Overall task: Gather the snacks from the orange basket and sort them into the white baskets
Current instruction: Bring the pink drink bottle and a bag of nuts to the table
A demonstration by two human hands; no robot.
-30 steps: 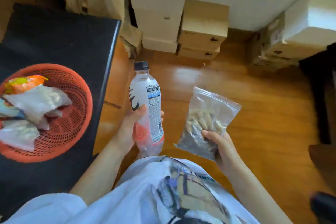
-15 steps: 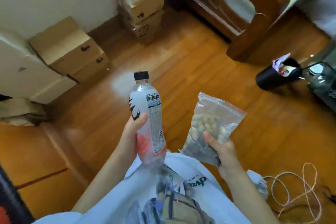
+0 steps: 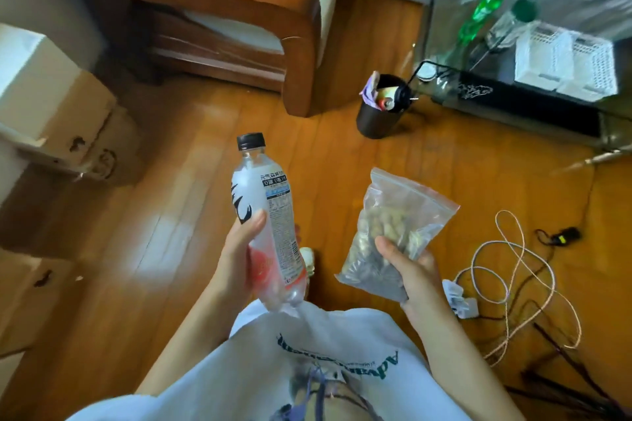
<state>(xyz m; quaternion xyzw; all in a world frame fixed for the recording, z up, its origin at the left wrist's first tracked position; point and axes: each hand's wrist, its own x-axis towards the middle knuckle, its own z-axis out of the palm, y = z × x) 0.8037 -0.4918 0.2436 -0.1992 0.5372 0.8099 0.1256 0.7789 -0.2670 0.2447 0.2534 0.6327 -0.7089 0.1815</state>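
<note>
The left hand is wrapped around the lower half of a bottle, thumb across the front of the label and fingers curled out of sight behind it. The bottle's long axis runs from its base near the shirt up to a black cap at about 11 o'clock, so it leans slightly left of upright. Just beside it, apart and not touching, the right hand is closed on the bottom corner of a clear zip bag of snacks, thumb on the front face, with the sealed edge pointing toward 1 o'clock.

The white baskets sit side by side on a dark surface at about 2 o'clock from both hands, well apart from them, across open floor. A green bottle lies just left of the baskets. The bag hand is the nearer of the two, so it will likely arrive first. The bottle probably needs tipping to lie along a basket's length. The orange basket is out of view.
</note>
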